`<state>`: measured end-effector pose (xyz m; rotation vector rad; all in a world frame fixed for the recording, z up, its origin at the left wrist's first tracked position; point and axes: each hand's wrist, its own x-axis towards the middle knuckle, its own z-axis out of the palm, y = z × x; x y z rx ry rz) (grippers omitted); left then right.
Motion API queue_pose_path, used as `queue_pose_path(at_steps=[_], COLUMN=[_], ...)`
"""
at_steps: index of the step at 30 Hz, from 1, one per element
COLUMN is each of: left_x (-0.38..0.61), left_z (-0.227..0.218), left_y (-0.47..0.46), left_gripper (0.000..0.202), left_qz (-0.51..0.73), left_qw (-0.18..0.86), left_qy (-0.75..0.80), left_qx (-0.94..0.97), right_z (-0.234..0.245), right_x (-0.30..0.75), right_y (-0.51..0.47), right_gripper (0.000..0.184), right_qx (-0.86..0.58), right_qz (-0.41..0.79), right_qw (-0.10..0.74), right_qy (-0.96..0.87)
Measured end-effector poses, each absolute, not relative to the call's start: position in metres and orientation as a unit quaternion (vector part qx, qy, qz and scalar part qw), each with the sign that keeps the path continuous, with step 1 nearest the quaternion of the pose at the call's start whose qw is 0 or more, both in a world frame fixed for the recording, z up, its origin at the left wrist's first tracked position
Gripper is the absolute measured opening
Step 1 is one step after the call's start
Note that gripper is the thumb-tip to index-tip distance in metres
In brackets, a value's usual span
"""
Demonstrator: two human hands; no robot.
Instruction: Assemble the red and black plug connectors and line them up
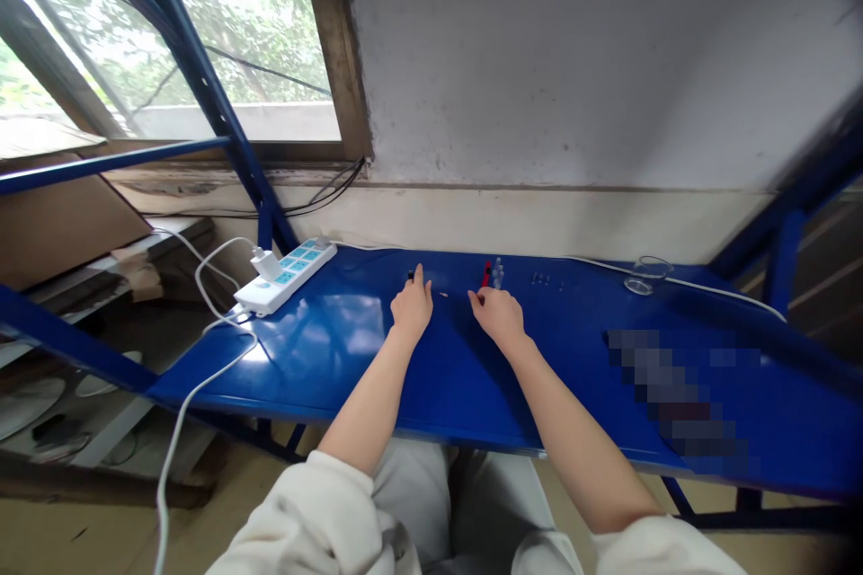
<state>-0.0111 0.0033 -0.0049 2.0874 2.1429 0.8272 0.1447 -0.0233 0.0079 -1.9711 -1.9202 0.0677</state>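
Note:
My left hand (412, 310) hovers over or rests on the blue tabletop, index finger stretched forward and the other fingers curled. A small black piece (411, 275) pokes out at the curled fingers and seems held there. My right hand (500, 314) is closed at the near end of a slim red object (486, 271), whose lower part the fingers hide. Just right of it stand small clear bottle-like pieces (498, 273). Between my hands lies a tiny light-coloured piece (443, 295), too small to name. Several tiny clear pieces (541, 278) lie farther right.
A white power strip (287, 277) with a plugged-in adapter sits at the left of the blue table (324, 377). At the back right lies a clear cup (639, 284) near a white cable (715, 289). A pixelated dark item (674, 395) is at right. Blue frame posts flank the table.

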Motion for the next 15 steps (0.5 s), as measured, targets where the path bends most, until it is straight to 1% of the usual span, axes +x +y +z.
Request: queue_pose_path(at_steps=[2, 4, 7, 9, 11, 13, 15], left_x=[-0.013, -0.012, -0.006, 0.001, 0.007, 0.011, 0.013], left_z=[-0.007, -0.008, -0.010, -0.011, -0.011, -0.010, -0.009], left_y=[0.006, 0.009, 0.010, 0.010, 0.008, 0.005, 0.003], left_gripper=[0.038, 0.029, 0.021, 0.019, 0.020, 0.022, 0.024], left_qz=[0.297, 0.349, 0.443, 0.486, 0.505, 0.510, 0.512], left_qw=[0.031, 0.072, 0.213, 0.319, 0.395, 0.436, 0.460], left_qy=[0.683, 0.658, 0.565, 0.487, 0.424, 0.385, 0.370], left_qx=[0.667, 0.664, 0.663, 0.652, 0.640, 0.633, 0.624], right_z=[0.007, 0.007, 0.004, 0.001, -0.003, -0.006, -0.008], right_x=[0.144, 0.143, 0.143, 0.143, 0.142, 0.142, 0.141], right_y=[-0.024, -0.024, -0.021, -0.018, -0.015, -0.012, -0.010], right_gripper=[0.038, 0.038, 0.040, 0.047, 0.056, 0.061, 0.062], right_qx=[-0.693, -0.690, -0.703, -0.701, -0.673, -0.637, -0.614], right_qz=[0.029, 0.037, 0.067, 0.121, 0.188, 0.241, 0.271], right_qw=[0.204, 0.220, 0.258, 0.295, 0.337, 0.374, 0.401], right_qy=[-0.691, -0.689, -0.659, -0.638, -0.631, -0.630, -0.624])
